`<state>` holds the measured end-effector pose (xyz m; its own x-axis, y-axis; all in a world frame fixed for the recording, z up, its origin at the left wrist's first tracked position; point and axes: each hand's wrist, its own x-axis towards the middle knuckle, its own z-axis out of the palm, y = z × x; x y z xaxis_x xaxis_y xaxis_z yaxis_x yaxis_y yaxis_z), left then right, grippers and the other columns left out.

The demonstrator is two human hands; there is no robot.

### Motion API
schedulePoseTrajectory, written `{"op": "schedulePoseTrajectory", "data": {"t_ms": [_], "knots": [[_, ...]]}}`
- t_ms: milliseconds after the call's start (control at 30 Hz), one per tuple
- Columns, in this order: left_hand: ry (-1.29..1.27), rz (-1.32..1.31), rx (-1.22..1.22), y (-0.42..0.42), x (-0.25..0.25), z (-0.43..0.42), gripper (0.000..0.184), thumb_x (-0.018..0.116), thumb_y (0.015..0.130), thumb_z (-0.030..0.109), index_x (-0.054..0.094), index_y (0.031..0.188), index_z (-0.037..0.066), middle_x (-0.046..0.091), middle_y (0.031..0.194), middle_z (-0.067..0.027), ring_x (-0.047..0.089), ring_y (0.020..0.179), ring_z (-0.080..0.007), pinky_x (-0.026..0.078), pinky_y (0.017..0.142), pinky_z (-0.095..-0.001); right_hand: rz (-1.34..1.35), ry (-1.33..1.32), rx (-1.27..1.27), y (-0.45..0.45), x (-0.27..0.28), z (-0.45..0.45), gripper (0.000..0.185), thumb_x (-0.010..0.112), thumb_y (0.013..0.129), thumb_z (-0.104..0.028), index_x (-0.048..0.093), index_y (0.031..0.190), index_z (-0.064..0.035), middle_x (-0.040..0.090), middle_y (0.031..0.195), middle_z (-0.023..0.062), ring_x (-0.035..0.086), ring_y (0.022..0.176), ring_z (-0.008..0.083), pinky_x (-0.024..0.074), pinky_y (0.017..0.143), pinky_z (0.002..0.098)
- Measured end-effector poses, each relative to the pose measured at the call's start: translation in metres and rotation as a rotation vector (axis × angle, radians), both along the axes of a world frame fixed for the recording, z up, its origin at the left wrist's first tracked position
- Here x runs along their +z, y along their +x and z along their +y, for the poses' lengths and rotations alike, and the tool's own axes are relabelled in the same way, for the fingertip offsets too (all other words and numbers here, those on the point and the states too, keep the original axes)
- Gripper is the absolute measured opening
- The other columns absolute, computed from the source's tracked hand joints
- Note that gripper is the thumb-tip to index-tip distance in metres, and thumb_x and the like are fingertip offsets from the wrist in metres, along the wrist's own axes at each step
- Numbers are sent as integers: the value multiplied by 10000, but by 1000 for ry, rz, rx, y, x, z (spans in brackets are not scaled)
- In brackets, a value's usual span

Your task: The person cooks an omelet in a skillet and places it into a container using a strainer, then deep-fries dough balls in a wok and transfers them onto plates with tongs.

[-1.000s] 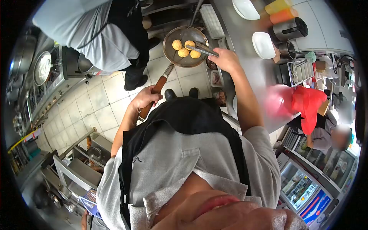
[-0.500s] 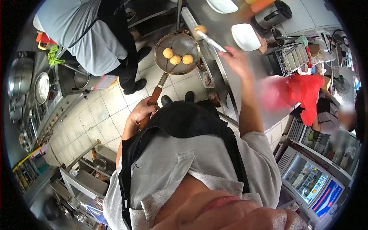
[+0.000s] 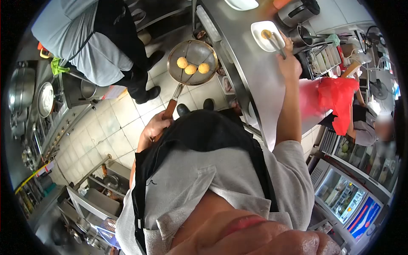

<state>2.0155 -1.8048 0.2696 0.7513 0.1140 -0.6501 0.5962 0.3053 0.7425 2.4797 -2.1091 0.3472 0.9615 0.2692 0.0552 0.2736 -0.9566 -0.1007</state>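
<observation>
My left hand (image 3: 156,126) is wrapped round the wooden handle (image 3: 170,109) of a round wire-mesh strainer (image 3: 178,49). Three golden-brown fried balls (image 3: 191,69) lie in the mesh, which hangs above the floor beside the steel counter. My right hand (image 3: 290,67) is closed on a pair of metal tongs (image 3: 279,47) over the counter. At the tips of these tongs, one more fried ball (image 3: 266,34) is within the outline of a white dish (image 3: 258,28). Whether that ball touches the dish, I cannot tell.
The steel counter (image 3: 231,27) carries another white dish (image 3: 241,3), a steel kettle (image 3: 299,15) and a rack of containers (image 3: 324,61). A person in a grey shirt (image 3: 95,55) stands at upper left. Another person (image 3: 366,132) is at far right, near a red plastic bag (image 3: 338,100).
My right hand has carried the fried ball in the tongs rightward from beside the strainer to the white dish. The strainer has shifted slightly left and down in view, with its three balls.
</observation>
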Motion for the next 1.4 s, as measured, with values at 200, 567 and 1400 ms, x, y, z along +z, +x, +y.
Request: {"op": "schedulePoseTrajectory", "data": {"t_ms": [200,567,1400], "knots": [[11,7,-74,-1,-2,9,244,650,796,156,572,996,39,565,858,12,514,802,-96,423,740,-252,106,64,154,-51,67,22,504,612,883,-478,629,1263,-146,703,1017,198,665,962,391,504,839,472],[-129,-45,24,5,2,8,245,646,853,88,543,1027,-51,593,750,-33,544,582,-90,453,547,-227,216,-26,870,-145,-4,129,295,706,850,-281,663,1090,-115,701,905,142,672,856,355,522,753,470],[-88,-25,121,29,12,0,224,685,827,109,527,964,27,541,670,-11,529,512,-103,445,490,-232,75,-16,68,-20,14,-8,434,597,886,-426,653,1231,-169,700,997,212,658,985,402,493,866,476]]}}
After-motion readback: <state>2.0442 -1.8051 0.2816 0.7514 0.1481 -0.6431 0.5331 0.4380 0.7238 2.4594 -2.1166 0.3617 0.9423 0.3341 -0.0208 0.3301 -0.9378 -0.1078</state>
